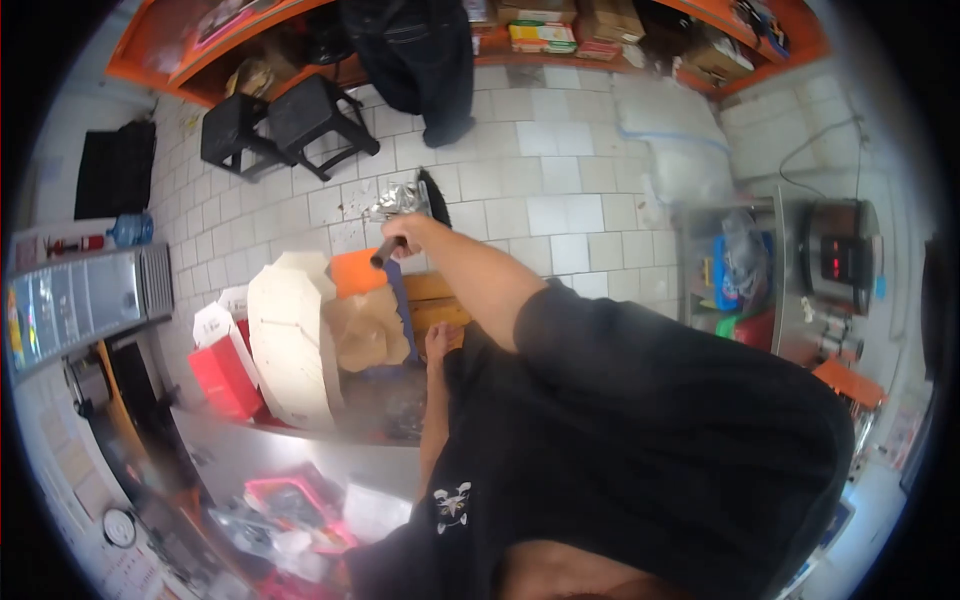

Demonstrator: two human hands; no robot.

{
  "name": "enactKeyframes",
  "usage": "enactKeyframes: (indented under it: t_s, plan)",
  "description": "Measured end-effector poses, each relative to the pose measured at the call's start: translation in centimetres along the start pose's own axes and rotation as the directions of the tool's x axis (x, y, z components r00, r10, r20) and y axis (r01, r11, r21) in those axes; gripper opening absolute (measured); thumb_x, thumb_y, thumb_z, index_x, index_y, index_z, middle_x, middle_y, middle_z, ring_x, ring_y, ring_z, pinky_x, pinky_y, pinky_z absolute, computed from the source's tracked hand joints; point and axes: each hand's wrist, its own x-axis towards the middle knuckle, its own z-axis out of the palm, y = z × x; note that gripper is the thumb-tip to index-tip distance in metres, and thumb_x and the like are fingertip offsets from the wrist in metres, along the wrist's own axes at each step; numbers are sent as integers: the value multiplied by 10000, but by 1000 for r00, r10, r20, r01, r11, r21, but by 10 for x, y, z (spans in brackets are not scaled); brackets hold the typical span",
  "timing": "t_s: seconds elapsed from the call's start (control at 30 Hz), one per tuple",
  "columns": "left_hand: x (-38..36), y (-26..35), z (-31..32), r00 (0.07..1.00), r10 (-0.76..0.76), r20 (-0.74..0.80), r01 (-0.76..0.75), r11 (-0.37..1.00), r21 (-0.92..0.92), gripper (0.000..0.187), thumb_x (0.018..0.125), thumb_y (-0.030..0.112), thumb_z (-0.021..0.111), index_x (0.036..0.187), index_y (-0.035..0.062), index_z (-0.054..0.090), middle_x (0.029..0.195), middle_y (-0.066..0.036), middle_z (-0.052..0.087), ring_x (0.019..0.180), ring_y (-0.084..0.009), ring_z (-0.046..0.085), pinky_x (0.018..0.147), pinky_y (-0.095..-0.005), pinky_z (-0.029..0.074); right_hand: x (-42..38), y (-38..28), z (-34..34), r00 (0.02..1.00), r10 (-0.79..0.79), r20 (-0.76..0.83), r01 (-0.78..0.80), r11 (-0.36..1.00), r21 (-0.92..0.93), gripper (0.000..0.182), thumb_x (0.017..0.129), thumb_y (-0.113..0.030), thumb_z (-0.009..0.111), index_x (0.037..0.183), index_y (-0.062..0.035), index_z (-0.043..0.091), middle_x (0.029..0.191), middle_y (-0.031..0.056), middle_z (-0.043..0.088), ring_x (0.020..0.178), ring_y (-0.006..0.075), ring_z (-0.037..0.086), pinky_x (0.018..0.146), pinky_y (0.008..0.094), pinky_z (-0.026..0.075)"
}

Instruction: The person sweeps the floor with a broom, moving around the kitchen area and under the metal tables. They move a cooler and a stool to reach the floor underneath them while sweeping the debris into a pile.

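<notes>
My right hand [408, 232] is closed around the brown handle of a broom [383, 253]. The handle's end points up toward me, and the dark bristles [434, 198] show beyond my hand, at the tiled floor. Beside the bristles lies a crumpled, silvery foil-like piece [398, 200], with small dark bits scattered near it. My left hand [440, 340] is low in front of my body, its fingers curled next to an orange-yellow surface [430, 300]. What those fingers hold, if anything, cannot be made out. Brown paper [368, 328] lies left of this hand.
White cardboard pieces [290, 340] and a red box [226, 378] stand at left, above a metal counter [330, 460]. Two black stools [318, 118] and a person in dark trousers [420, 60] are ahead, before orange shelves [490, 45]. White sacks [680, 140] lie at right.
</notes>
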Motion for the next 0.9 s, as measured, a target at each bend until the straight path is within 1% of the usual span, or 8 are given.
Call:
enactKeyframes:
  t_s: [0.1, 0.2, 0.27, 0.3, 0.37, 0.47, 0.7, 0.9]
  plan:
    - [-6, -10, -3, 998, 40, -54, -42, 998, -50, 284, 933, 325, 573, 989, 46, 583, 910, -64, 655, 816, -175, 648, 673, -308, 508, 19, -20, -17, 992, -123, -25, 123, 992, 8, 210, 827, -155, 483, 684, -15, 543, 607, 127, 550, 417, 158, 498, 365, 272, 408]
    - [-14, -27, -14, 989, 140, -49, -146, 976, -160, 283, 936, 336, 566, 1002, 61, 580, 889, -49, 637, 810, -177, 640, 700, -308, 502, 0, 1, -72, 841, -498, 210, 466, 865, 184, 91, 835, -131, 583, 840, -40, 577, 658, 57, 553, 621, 157, 563, 529, 287, 463]
    - [-19, -44, -20, 990, 131, -56, -139, 973, -182, 285, 938, 356, 557, 1001, 80, 580, 870, -40, 618, 797, -162, 619, 722, -311, 484, -6, 28, -123, 750, -530, 396, 372, 833, 409, 138, 834, -111, 577, 937, -21, 598, 698, 66, 579, 647, 175, 583, 561, 281, 468]
    - [-28, -35, -16, 990, 129, -60, -138, 972, -188, 285, 938, 356, 557, 1001, 80, 580, 870, -40, 618, 797, -162, 619, 722, -311, 484, -16, 46, -143, 701, -654, 285, 677, 735, 23, 170, 841, -115, 573, 978, -18, 598, 688, 59, 568, 643, 165, 575, 553, 278, 463]
    - [-57, -1, -11, 996, 2, -87, -6, 999, -47, 278, 934, 368, 558, 966, 92, 585, 874, -31, 618, 785, -144, 603, 719, -310, 466, -43, 83, -169, 733, -660, 166, 667, 649, -365, 213, 869, -135, 556, 1041, -16, 598, 665, 41, 536, 610, 143, 549, 516, 269, 441]
    - [-34, -23, -14, 999, -6, -35, 6, 1000, -19, 272, 931, 379, 557, 934, 109, 589, 865, -14, 617, 780, -137, 595, 714, -312, 456, -142, 124, -159, 972, -174, -161, 145, 974, -175, 243, 904, -187, 534, 1056, -6, 591, 601, 15, 471, 497, 120, 484, 420, 270, 383]
    - [-17, 23, 21, 974, -158, 159, 77, 902, 425, 232, 928, 353, 564, 915, 125, 604, 762, 11, 598, 679, -94, 566, 554, -253, 448, -330, 357, -134, 896, -50, -441, 70, 997, 29, 298, 928, -238, 529, 1052, 32, 506, 543, 11, 434, 385, 109, 419, 357, 276, 329]
    - [10, 26, 72, 941, -185, 283, 40, 891, 452, 318, 950, 366, 495, 1041, 81, 604, 961, -57, 656, 883, -151, 631, 712, -247, 443, -442, 532, -80, 742, 149, -653, 4, 974, 227, 300, 888, -225, 511, 987, 57, 501, 571, 56, 497, 422, 146, 498, 388, 312, 393]
